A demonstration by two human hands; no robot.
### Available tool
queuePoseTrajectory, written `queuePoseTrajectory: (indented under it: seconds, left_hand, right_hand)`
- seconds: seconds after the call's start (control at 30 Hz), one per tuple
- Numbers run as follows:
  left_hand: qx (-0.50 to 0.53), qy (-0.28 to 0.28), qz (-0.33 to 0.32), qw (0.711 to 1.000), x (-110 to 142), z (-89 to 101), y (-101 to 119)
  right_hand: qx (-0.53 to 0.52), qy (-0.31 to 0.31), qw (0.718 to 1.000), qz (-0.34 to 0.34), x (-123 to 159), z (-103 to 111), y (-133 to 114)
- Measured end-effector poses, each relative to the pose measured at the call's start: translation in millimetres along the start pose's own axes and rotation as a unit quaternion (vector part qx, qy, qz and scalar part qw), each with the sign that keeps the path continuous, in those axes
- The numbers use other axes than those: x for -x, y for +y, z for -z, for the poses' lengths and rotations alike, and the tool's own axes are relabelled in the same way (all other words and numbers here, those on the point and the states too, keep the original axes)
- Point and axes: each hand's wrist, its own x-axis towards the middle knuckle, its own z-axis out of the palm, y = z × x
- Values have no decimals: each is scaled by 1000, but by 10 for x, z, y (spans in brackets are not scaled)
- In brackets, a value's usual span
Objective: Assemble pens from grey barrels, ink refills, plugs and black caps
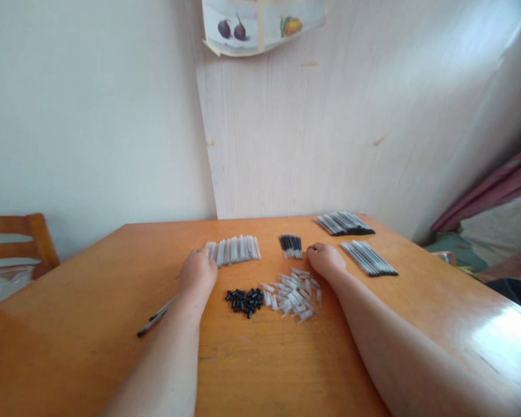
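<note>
My left hand [198, 271] rests at the left end of a row of clear pen barrels [237, 250]. Its fingers are curled and mostly turned away, so what they hold is hidden. My right hand [325, 259] lies closed on the table, just right of a small bundle of black-and-white pen refills [290, 246]; whatever is in its fingers does not show. Between my forearms are a pile of small black caps [245, 301] and a heap of translucent white pen tips [296, 294]. Beside my left forearm, thin black-ended pens [156, 317] are partly covered by the arm.
Two groups of black-ended pens lie on the right: a larger stack [345, 223] at the back and a flat row [369, 258] nearer. The wooden table [252, 370] meets the wall behind. A wooden chair [39, 243] stands at left.
</note>
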Motion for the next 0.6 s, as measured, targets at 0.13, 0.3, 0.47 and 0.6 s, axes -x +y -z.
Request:
queuePoseTrajectory:
  seconds: [0.13,0.3,0.47,0.6]
  left_hand:
    - [0,-3,5,1000,0,4,6]
    - [-6,15,-2,1000,17,46,33]
    - [-9,43,-16,999,50,114,85]
    - [0,54,-30,998,82,161,135]
  right_hand:
    - [-12,3,1000,-1,0,4,0]
    - [-17,10,1000,-1,3,3,-22]
    - [-23,7,999,41,25,-2,-72]
    - [-26,-8,996,88,51,-3,-113]
